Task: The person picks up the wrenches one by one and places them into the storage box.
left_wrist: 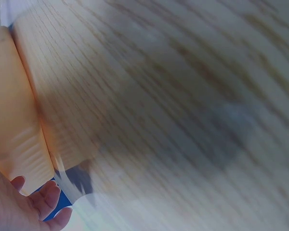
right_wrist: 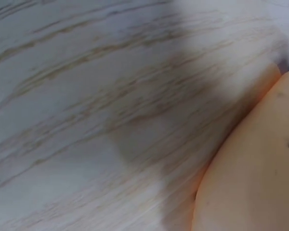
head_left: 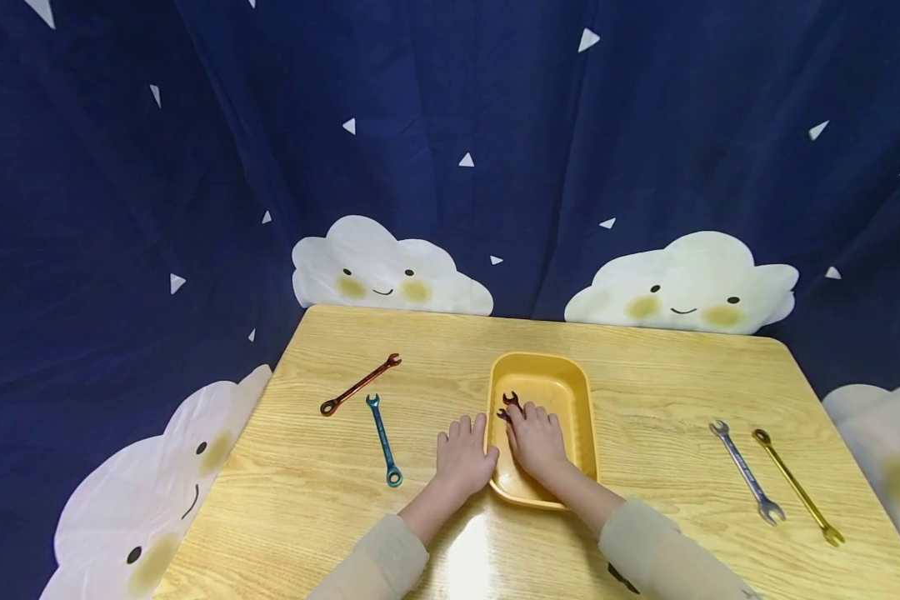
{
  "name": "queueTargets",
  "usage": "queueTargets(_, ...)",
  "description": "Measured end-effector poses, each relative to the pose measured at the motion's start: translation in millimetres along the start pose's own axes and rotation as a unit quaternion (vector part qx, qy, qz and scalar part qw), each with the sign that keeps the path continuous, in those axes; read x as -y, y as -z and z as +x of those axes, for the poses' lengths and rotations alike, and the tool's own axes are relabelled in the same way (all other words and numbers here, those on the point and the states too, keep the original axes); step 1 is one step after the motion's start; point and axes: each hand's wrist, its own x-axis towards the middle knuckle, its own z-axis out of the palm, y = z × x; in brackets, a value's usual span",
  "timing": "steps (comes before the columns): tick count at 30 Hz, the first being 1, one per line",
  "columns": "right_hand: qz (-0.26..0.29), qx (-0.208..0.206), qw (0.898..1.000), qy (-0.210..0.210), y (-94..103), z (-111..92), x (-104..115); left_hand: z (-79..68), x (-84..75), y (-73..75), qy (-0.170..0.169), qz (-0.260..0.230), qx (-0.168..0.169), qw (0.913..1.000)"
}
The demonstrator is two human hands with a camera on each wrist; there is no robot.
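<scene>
The yellow plastic tray (head_left: 546, 364) stands on the wooden table between both hands. My right hand (head_left: 537, 442) reaches down into it and grips dark combination wrenches. Two open-end heads stick out past the fingers, one reddish wrench (head_left: 512, 399) and one purplish wrench (head_left: 503, 414); their shafts are hidden under the hand. Outside the tray, my left hand (head_left: 465, 457) rests against the left wall, fingers extended and thumb at the rim. The left wrist view shows the left hand's fingers (left_wrist: 48, 202) beside the tray wall (left_wrist: 14, 110). No fingers appear in the right wrist view, only the tray's outer wall (right_wrist: 255, 159).
A red wrench (head_left: 360, 385) and a blue wrench (head_left: 384, 442) lie on the table (head_left: 435, 350) at left. To the right lie a silver wrench (head_left: 746, 472) and a gold wrench (head_left: 797, 487). A dark blue curtain (head_left: 420, 100) with clouds hangs behind the table.
</scene>
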Motion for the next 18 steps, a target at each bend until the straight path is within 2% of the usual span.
queueTargets(9,0.033,-0.006,0.999,-0.025,10.9,-1,-4,-0.2,0.0,-1.3,0.0,-0.005,0.0,1.0)
queueTargets(18,0.062,-0.03,0.997,-0.037,19.4,0,-16,0.2,0.8,-2.0,-0.003,-0.004,0.001,1.0)
